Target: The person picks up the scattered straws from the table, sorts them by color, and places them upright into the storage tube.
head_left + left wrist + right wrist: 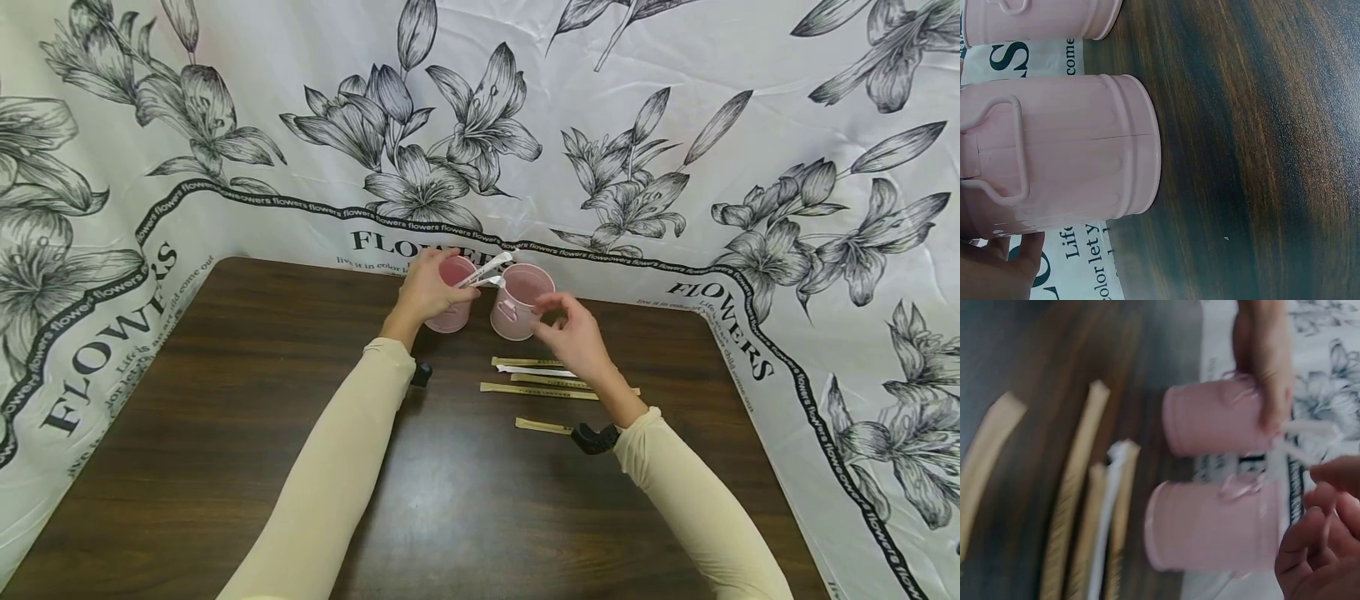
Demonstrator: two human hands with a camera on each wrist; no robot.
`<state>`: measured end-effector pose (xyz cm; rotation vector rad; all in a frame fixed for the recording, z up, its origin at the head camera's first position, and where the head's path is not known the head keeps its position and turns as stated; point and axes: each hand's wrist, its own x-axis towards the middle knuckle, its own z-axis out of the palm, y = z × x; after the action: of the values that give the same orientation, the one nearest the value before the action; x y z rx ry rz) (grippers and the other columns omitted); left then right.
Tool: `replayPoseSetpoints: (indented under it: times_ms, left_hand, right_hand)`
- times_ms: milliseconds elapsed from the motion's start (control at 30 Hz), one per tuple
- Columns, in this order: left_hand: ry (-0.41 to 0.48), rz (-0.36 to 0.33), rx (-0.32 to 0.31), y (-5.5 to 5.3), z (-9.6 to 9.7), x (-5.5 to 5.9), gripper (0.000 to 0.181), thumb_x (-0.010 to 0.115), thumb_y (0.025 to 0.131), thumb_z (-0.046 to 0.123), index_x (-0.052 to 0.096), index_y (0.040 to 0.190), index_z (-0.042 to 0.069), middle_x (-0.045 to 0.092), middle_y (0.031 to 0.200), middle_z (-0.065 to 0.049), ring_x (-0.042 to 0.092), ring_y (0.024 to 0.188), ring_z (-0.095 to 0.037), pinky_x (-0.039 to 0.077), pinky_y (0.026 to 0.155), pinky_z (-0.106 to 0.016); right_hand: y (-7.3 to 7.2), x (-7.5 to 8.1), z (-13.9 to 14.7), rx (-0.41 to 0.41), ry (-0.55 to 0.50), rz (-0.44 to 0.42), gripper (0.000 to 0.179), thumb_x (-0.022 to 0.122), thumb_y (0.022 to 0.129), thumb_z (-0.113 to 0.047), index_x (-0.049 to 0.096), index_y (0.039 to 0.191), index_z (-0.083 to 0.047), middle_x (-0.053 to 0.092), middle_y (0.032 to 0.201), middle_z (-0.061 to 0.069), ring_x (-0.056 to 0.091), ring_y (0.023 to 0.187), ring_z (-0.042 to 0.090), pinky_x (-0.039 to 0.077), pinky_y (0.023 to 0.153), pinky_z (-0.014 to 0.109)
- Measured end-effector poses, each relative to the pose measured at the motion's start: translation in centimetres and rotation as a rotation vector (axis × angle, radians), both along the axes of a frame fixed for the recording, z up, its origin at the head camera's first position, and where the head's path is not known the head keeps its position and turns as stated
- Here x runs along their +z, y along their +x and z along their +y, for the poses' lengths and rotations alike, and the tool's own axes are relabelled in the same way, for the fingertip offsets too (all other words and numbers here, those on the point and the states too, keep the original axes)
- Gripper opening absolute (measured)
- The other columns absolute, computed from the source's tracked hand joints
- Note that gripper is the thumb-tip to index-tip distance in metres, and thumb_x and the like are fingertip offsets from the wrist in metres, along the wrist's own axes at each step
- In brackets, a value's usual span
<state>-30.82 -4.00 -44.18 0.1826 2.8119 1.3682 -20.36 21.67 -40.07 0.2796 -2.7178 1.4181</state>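
Note:
Two small pink metal buckets stand side by side near the table's back edge. My left hand [431, 287] grips the left bucket [450, 318] at its upper part, thumb across the rim and fingers round the far side. Two white paper-wrapped sticks, perhaps straws [487, 268], lean out of that bucket toward the right one. Beside the rim of the right bucket [513, 321] is my right hand [573, 333], its fingers loosely bent and nothing visible between them. In the right wrist view the right fingers [1319, 519] are blurred.
Several slim brown paper-wrapped sticks [538, 390] and a white one [517, 369] lie in front of the right bucket, partly under my right hand and forearm. A shorter-looking brown one [542, 426] lies nearer. Behind the dark wooden table [225, 400] hangs a flower-printed cloth [630, 217].

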Motion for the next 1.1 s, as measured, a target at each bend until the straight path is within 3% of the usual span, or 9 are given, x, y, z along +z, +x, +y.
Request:
replayPoseSetpoints:
  times_ms: [167, 300, 500, 767, 933, 1100]
  left_hand:
    - [0.006, -0.001, 0.011, -0.1, 0.1, -0.2, 0.090, 0.090, 0.071, 0.051, 0.051, 0.148, 0.028, 0.037, 0.159, -0.008, 0.036, 0.147, -0.032, 0.039, 0.110, -0.063]
    - [0.005, -0.010, 0.011, 0.0, 0.2, 0.0, 0.090, 0.089, 0.070, 0.051, 0.051, 0.149, 0.029, 0.037, 0.159, -0.007, 0.036, 0.147, -0.031, 0.039, 0.111, -0.062]
    - [0.004, 0.000, 0.012, 0.2, 0.1, 0.3, 0.089, 0.089, 0.072, 0.047, 0.051, 0.149, 0.026, 0.037, 0.158, -0.010, 0.037, 0.146, -0.033, 0.039, 0.110, -0.064]
    - [-0.006, 0.009, -0.009, 0.1, 0.1, 0.0, 0.091, 0.089, 0.071, 0.050, 0.050, 0.150, 0.025, 0.035, 0.161, -0.012, 0.034, 0.149, -0.035, 0.040, 0.112, -0.061]
    - [-0.011, 0.021, -0.005, 0.0, 0.0, 0.1, 0.091, 0.089, 0.072, 0.050, 0.050, 0.150, 0.025, 0.034, 0.162, -0.011, 0.033, 0.150, -0.035, 0.040, 0.112, -0.063]
    - [-0.015, 0.013, -0.004, -0.1, 0.0, 0.1, 0.090, 0.089, 0.072, 0.050, 0.050, 0.150, 0.025, 0.033, 0.163, -0.011, 0.033, 0.150, -0.035, 0.041, 0.111, -0.063]
  right_hand:
    - [1.3, -2.2, 1.9, 0.074, 0.214, -0.024, 0.022, 0.073, 0.093, -0.013, 0.068, 0.114, -0.008, 0.075, 0.105, 0.008, 0.057, 0.069, 0.010, 0.044, 0.062, 0.023]
    - [1.9, -4.1, 3.3, 0.120, 0.325, -0.061, 0.015, 0.072, 0.093, -0.011, 0.070, 0.107, -0.007, 0.076, 0.102, 0.009, 0.060, 0.068, 0.014, 0.047, 0.062, 0.028]
    - [1.3, -6.7, 4.5, 0.141, 0.501, -0.014, 0.011, 0.072, 0.093, -0.011, 0.073, 0.104, -0.008, 0.074, 0.104, 0.010, 0.070, 0.097, 0.027, 0.057, 0.085, 0.046]
    - [1.1, -7.6, 4.5, 0.156, 0.534, -0.080, 0.007, 0.072, 0.094, -0.012, 0.073, 0.100, -0.009, 0.070, 0.104, 0.008, 0.069, 0.099, 0.028, 0.057, 0.088, 0.047]
    - [1.0, -7.9, 4.0, 0.184, 0.599, -0.030, 0.006, 0.071, 0.094, -0.008, 0.072, 0.099, -0.009, 0.065, 0.100, 0.008, 0.068, 0.095, 0.026, 0.057, 0.085, 0.045]
    - [0.9, -8.5, 3.9, 0.175, 0.580, -0.008, 0.006, 0.072, 0.092, -0.005, 0.070, 0.095, -0.009, 0.064, 0.097, 0.007, 0.067, 0.092, 0.025, 0.057, 0.083, 0.044]
